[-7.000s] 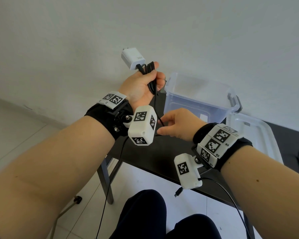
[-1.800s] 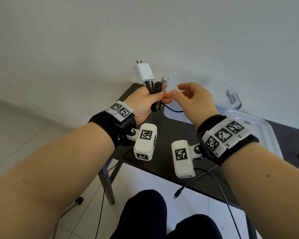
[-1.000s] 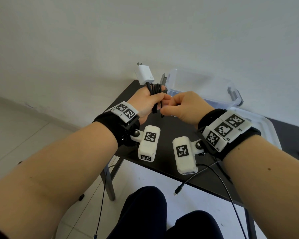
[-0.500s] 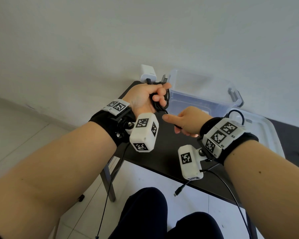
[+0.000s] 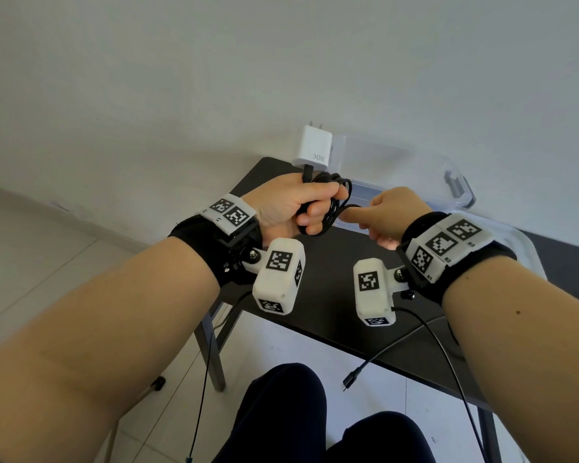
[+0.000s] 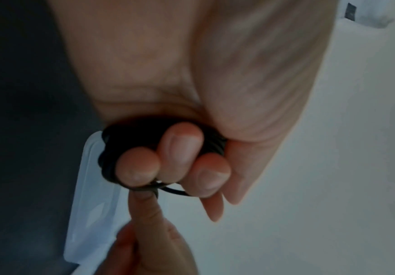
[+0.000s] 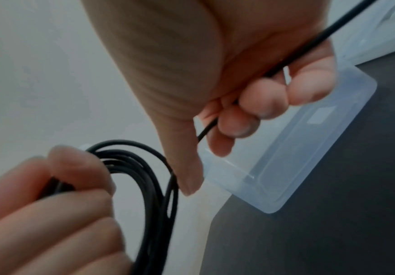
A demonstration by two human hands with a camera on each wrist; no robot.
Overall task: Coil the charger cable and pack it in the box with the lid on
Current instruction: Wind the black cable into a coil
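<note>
My left hand [image 5: 291, 208] grips a coil of black charger cable [image 5: 340, 198] above the dark table's far left corner. The white plug [image 5: 315, 148] stands up above that fist. The left wrist view shows three fingertips [image 6: 180, 148] curled over the coil [image 6: 108, 148]. My right hand [image 5: 390, 215] is just right of the coil, its finger touching it. Its curled fingers [image 7: 262, 100] hold the loose strand [image 7: 309, 48]. The cable's tail with its connector [image 5: 350, 384] hangs off the table's near edge. The clear box [image 5: 398, 162] stands open behind both hands.
The clear lid [image 5: 522, 242] lies flat on the black table [image 5: 325, 295], right of the box. The box's grey latch [image 5: 457, 185] is at its right end. A white wall rises close behind. My knees are below the near table edge.
In the last half second my right hand rose from below back to the coil, bringing the strand. My left hand turned, and the plug now stands higher and upright.
</note>
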